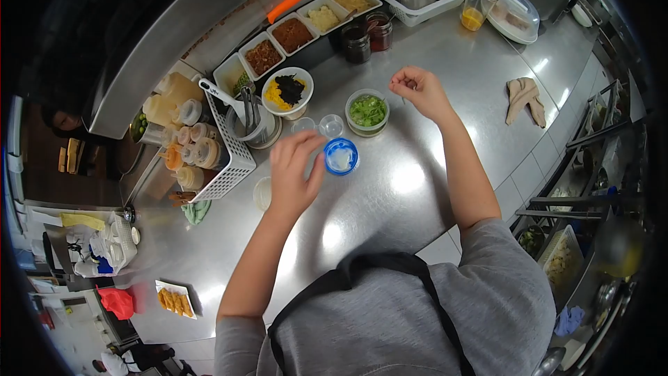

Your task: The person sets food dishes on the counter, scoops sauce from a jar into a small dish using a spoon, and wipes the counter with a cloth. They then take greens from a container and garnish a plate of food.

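Note:
My left hand [296, 174] hovers over the steel counter with its fingers spread and nothing in them. Just right of its fingertips is a small round tub [341, 157] with a blue rim and white contents. Two small clear cups [331, 126] stand behind that tub, one partly behind my fingers. My right hand [421, 90] is raised, its thumb and fingers pinched on something small and thin that I cannot make out. To its left stands a clear round container of chopped green leaves [367, 111]. A white bowl [306, 106] holds yellow and black shreds.
White trays of toppings [291, 34] line the back, with dark jars [356, 44] beside them. At left, a white basket [233, 170] adjoins squeeze bottles [202, 150]. A folded cloth [525, 102] lies at right, and a plate of fried food [175, 299] sits front left.

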Demonstrator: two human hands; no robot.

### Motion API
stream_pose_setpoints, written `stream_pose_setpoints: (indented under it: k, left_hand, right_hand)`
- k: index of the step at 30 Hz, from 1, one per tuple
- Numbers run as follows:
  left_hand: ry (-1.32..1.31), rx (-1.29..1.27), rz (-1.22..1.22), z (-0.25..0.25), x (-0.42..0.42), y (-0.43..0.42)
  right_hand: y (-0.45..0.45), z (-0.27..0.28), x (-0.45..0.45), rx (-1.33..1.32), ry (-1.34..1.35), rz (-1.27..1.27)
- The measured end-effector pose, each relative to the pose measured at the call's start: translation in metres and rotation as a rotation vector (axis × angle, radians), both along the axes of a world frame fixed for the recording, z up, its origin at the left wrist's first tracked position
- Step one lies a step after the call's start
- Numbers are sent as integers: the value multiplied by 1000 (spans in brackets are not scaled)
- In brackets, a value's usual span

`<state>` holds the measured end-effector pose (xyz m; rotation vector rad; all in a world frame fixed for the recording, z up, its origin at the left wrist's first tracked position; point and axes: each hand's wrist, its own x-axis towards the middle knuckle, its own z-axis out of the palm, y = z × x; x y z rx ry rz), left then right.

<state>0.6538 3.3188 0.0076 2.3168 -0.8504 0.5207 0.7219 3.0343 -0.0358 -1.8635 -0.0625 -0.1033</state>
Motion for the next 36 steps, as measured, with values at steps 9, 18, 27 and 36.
stream_pose_setpoints:
  k: [9, 18, 27, 36]
  left_hand:
    - [113, 576, -106, -34, 99, -67]
    - [255, 1129, -81, -32, 119, -98]
    - [439, 707, -103, 9, 129, -76]
    - [1039, 192, -233, 21, 148, -61]
  right_hand:
    - [-8, 16, -15, 98, -102, 2]
    - [-24, 3, -34, 133, -46, -15]
    - [-26, 6, -42, 160, -77, -38]
    - [-21, 7, -42, 183, -76, -4]
